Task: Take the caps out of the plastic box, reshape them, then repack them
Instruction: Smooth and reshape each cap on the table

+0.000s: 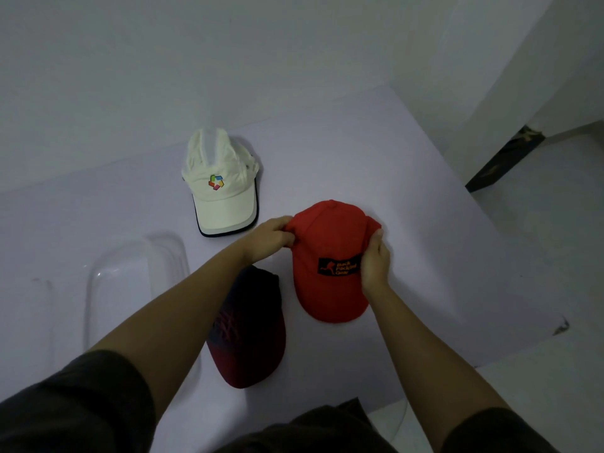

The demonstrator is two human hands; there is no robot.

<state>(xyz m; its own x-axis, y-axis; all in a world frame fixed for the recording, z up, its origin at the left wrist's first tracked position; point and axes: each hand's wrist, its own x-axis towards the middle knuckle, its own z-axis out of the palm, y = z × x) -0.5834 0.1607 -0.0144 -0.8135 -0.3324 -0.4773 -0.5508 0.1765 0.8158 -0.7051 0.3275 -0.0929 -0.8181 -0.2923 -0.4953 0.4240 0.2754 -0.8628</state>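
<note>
A red cap (328,250) with a black patch lies on the pale table (408,197), brim toward me. My left hand (273,238) pinches its left side near the crown. My right hand (375,259) grips its right side, thumb up by the back edge. A dark maroon cap (251,335) lies just left of it, partly under my left forearm. A white cap (222,184) with a coloured logo sits farther back. The clear plastic box (114,282) stands at the left, with nothing visible inside it.
A wall rises behind the table. The table's right edge drops to a light floor, where a dark object (503,158) leans by the wall. A small dark mark (560,326) sits at the right edge.
</note>
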